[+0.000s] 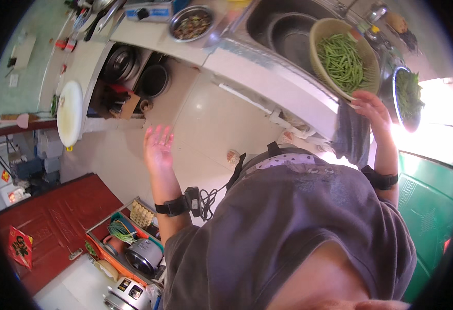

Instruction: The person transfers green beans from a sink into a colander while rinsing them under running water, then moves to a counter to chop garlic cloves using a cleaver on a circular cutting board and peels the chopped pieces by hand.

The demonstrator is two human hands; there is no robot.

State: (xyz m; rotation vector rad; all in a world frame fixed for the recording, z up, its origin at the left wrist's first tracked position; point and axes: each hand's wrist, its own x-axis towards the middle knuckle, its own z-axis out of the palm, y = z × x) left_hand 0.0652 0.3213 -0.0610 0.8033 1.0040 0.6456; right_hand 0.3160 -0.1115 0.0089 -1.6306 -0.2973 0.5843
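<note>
My right hand (375, 112) is at the near rim of a beige plastic colander (370, 62), its fingers overlapping the rim. Long green beans (340, 62) fill the bottom of the colander, which stands at the right end of the sink (259, 19), partly over a dark round basin (288, 29). A dark cloth (352, 131) hangs below that hand. My left hand (160, 149) is raised above the tiled floor, palm showing and fingers spread, with nothing in it. Each forearm wears a black strap.
Leafy greens (408, 95) fill a bowl right of the colander. A metal bowl of chopped food (191, 27) stands left of the sink. A white cutting board (70, 112) is at the left counter. Behind my left arm are a rice cooker (145, 255) and a red door (56, 228).
</note>
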